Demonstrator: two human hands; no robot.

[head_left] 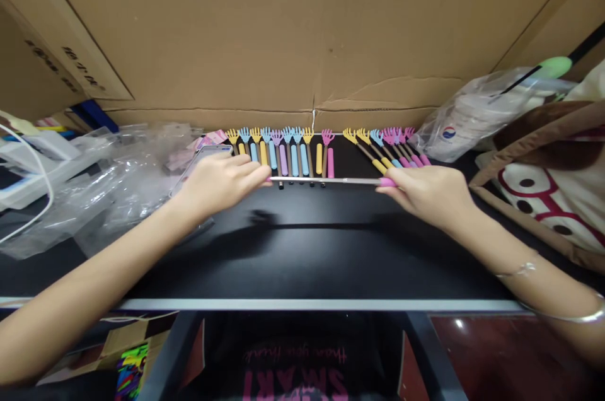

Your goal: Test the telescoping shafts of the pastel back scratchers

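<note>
Both my hands hold one thin telescopic metal rod (326, 181) stretched level above the black table (302, 249). My left hand (222, 181) pinches its left end, fingers closed. My right hand (428, 193) grips the pink handle end at the right, fingers closed. Just behind the rod lies a row of several small back scratchers (283, 152) with hand-shaped heads and yellow, blue, purple and pink handles, laid side by side. A second bunch of scratchers (385, 147) lies slanted at the right, next to my right hand.
A cardboard wall (302, 29) closes the back. Crumpled clear plastic bags (118, 174) and white boxes (33, 161) fill the left. A plastic bag with a cup (467, 117) and a brown-and-white cloth bag (548, 180) sit at right. The table's front edge (302, 304) has a grey rim.
</note>
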